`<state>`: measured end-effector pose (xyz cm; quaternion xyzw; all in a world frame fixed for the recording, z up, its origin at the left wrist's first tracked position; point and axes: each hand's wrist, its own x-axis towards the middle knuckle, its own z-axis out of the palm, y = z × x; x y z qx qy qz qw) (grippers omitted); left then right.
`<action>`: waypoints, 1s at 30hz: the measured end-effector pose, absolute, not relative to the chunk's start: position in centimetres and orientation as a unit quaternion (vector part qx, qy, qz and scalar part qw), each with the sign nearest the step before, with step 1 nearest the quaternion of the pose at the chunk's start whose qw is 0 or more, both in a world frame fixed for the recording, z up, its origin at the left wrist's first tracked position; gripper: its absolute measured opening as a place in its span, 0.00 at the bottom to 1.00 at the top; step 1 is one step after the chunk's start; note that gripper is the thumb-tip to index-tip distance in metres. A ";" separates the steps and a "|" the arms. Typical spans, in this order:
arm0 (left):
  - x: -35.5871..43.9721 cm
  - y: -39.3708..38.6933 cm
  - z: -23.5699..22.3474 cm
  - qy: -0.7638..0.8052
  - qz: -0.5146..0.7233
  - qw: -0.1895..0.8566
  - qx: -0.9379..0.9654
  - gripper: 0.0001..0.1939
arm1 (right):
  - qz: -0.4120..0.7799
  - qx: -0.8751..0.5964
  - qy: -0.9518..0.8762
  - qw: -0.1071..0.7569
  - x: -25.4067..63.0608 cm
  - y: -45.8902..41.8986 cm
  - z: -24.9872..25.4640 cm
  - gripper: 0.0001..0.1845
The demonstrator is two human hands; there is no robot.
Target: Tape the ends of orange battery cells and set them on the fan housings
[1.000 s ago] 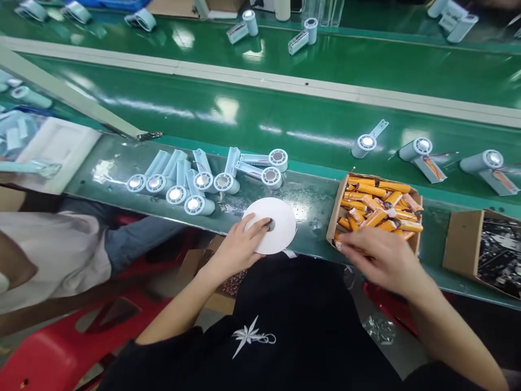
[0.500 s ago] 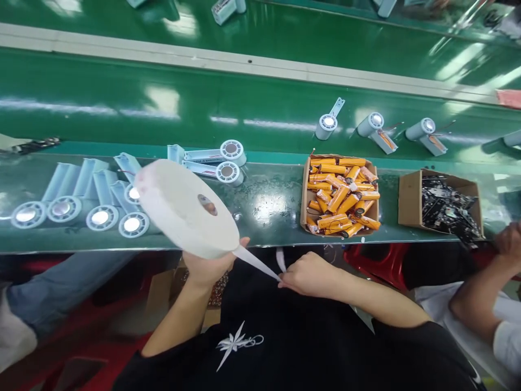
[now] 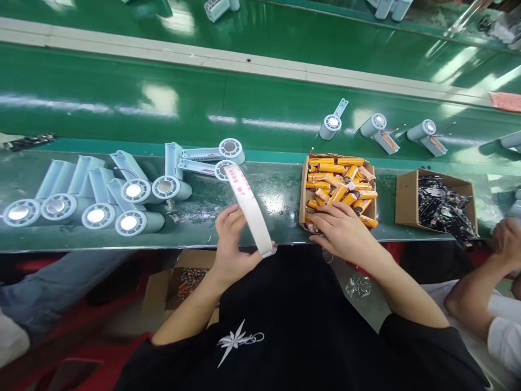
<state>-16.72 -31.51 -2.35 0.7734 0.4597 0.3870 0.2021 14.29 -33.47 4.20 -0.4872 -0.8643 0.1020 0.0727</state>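
Note:
My left hand (image 3: 234,250) holds a large roll of white tape (image 3: 254,214) at the table's front edge. The roll is turned nearly edge-on, with red print on its far part and a short loose flap at its near end. My right hand (image 3: 340,228) lies over the near side of a cardboard box (image 3: 303,190) of orange wrapped battery cells (image 3: 325,168). Its fingers are stretched out and touch the cells; the fingertips are partly hidden among them. Behind the roll lie light-blue handheld fan bodies (image 3: 230,147) with round grilles.
More light-blue fan bodies (image 3: 96,215) lie at the left. Several partly assembled ones (image 3: 373,125) stand on the green belt (image 3: 280,108). A box of black circuit boards (image 3: 407,201) sits at the right, near another person's hand (image 3: 507,239). Below the table is an open carton (image 3: 157,293).
My right hand has let go of the tape's pulled-out end and moved right and up onto the battery cells. My left hand has turned the roll edge-on and shifted it right.

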 end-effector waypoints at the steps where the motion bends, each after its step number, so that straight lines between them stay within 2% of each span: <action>1: -16.6 -31.4 -2.2 0.439 0.390 0.192 0.787 0.38 | 0.109 -0.486 -0.864 0.080 14.1 -33.3 3.6 0.12; 4: -16.4 -31.1 -2.2 0.408 0.388 0.172 0.808 0.37 | 0.157 -0.492 -0.842 0.157 14.4 -33.0 3.0 0.06; 7: -16.3 -31.0 -2.4 0.404 0.371 0.165 0.820 0.38 | 0.196 -0.544 -0.760 0.298 15.6 -33.1 3.9 0.08; 10: -16.0 -30.9 -2.3 0.395 0.339 0.161 0.839 0.37 | 0.165 -0.560 -0.672 0.457 16.3 -33.6 4.4 0.17; 12: -15.6 -31.0 -1.9 0.381 0.315 0.162 0.854 0.36 | 0.082 -0.527 -0.665 0.522 16.1 -33.9 4.3 0.26; 15: -15.0 -31.2 -1.3 0.361 0.288 0.167 0.871 0.37 | -0.058 -0.466 -0.711 0.523 15.3 -34.1 4.0 0.33; 18: -14.6 -31.4 -1.0 0.352 0.277 0.173 0.877 0.38 | -0.118 -0.426 -0.752 0.490 14.9 -34.2 3.7 0.32; 23: -14.5 -31.5 -1.0 0.346 0.280 0.166 0.880 0.35 | -0.127 -0.426 -0.777 0.446 15.1 -34.7 3.2 0.27; 27: -14.5 -31.6 -0.8 0.348 0.282 0.163 0.879 0.34 | -0.142 -0.429 -0.770 0.450 14.2 -35.3 2.2 0.24; 30: -14.4 -31.5 -0.8 0.356 0.276 0.150 0.880 0.34 | -0.090 -0.443 -0.765 0.460 12.6 -36.2 1.0 0.21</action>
